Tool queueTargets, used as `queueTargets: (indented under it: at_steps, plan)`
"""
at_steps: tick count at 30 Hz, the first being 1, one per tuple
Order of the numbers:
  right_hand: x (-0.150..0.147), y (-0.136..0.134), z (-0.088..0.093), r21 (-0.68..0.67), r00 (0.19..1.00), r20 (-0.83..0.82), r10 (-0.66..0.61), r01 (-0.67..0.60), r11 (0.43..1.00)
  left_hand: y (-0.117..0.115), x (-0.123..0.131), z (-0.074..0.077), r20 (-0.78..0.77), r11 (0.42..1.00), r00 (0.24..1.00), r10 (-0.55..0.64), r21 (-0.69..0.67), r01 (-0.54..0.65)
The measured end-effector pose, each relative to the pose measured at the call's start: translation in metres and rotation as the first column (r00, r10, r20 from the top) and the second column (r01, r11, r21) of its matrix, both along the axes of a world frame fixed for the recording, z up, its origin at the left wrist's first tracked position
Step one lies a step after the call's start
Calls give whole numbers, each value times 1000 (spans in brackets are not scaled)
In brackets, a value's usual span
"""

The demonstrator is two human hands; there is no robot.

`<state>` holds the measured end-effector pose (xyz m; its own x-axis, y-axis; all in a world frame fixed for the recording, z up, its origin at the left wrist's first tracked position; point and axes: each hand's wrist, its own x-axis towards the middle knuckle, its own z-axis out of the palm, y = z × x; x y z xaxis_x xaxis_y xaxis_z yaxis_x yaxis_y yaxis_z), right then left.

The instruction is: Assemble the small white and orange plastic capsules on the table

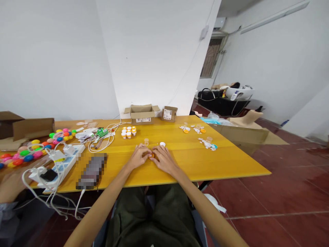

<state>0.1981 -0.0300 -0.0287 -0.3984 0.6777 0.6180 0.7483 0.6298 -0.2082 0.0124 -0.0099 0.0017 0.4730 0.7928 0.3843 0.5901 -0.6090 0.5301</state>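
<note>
Both of my hands meet over the yellow table (185, 164), with a small round orange plastic part (151, 155) between them. My left hand (139, 156) pinches the part from its left side. From the other side, the fingers of my right hand (164, 158) close on it. Just beyond the right fingers lies a white round disc (162, 144). A small clear cup (146, 141) stands past the left fingertips. Farther back, several orange-and-white capped pieces (128, 132) stand grouped together. The finer shape of the held part is hidden by my fingers.
Small loose white and orange parts (185, 129) and teal-and-white pieces (209, 144) lie to the right. Cardboard boxes (142, 115) stand against the wall. Leftward are a phone (92, 170), a corded power strip (65, 164), colourful balls (28, 153) and another person's arm (11, 185).
</note>
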Motion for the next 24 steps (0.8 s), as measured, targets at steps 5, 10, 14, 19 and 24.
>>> queueTargets:
  at_steps: [5,10,14,19,24]
  plan:
    - [1,-1,2,-13,1000,8,5,-5,1000,-1,1,1,-9,1000,1000,-2,23,2]
    - [0,-1,4,-26,1000,18,1,-1,1000,0,1,1,-11,999,1000,-13,39,14]
    - [0,-1,3,-24,999,31,-7,8,1000,0,1,0,-16,998,1000,-24,50,25]
    - [0,-1,2,-15,999,32,-13,14,1000,-1,1,0,-29,998,999,-30,55,31]
    - [1,-1,2,-13,1000,28,-10,11,1000,-1,2,1,-30,997,999,-39,71,41]
